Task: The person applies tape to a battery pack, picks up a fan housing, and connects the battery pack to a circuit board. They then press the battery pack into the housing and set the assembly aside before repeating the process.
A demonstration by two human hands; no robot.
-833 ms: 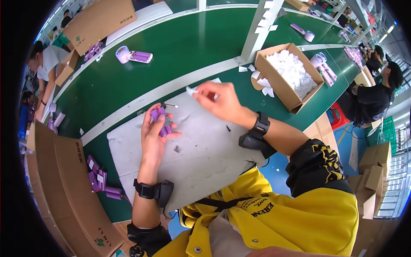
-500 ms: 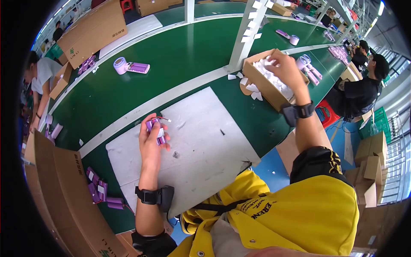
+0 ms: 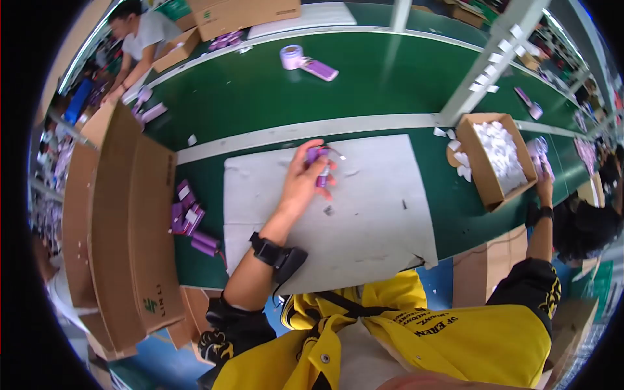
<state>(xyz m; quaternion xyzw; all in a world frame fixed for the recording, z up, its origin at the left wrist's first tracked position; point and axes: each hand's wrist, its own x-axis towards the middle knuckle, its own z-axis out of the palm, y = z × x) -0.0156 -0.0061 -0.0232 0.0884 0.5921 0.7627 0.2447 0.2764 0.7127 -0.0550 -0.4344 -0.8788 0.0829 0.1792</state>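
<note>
My left hand (image 3: 303, 185) is closed around a small purple battery pack (image 3: 322, 174) above the grey-white mat. Thin wires with a small white plug stick out from the pack's top. Far to the right, my right hand (image 3: 545, 189) is just beyond the cardboard box of white pieces (image 3: 484, 187). Its fingers close on the lower end of a lilac housing with a round head (image 3: 539, 151); they are small in view and partly covered. Dark straps with a small device sit on both wrists.
The mat (image 3: 370, 240) lies on a green bench. Purple battery packs (image 3: 187, 211) rest left of it, beside a tall cardboard box (image 3: 133, 227). A lilac housing (image 3: 292, 57) lies beyond the white rail (image 3: 260, 142). A post (image 3: 484, 71) rises behind the box. A co-worker (image 3: 146, 39) leans in at upper left.
My right hand has left the box of white pieces and moved right to the lilac housing. My left hand still holds the battery pack. The whole view has swung to the right.
</note>
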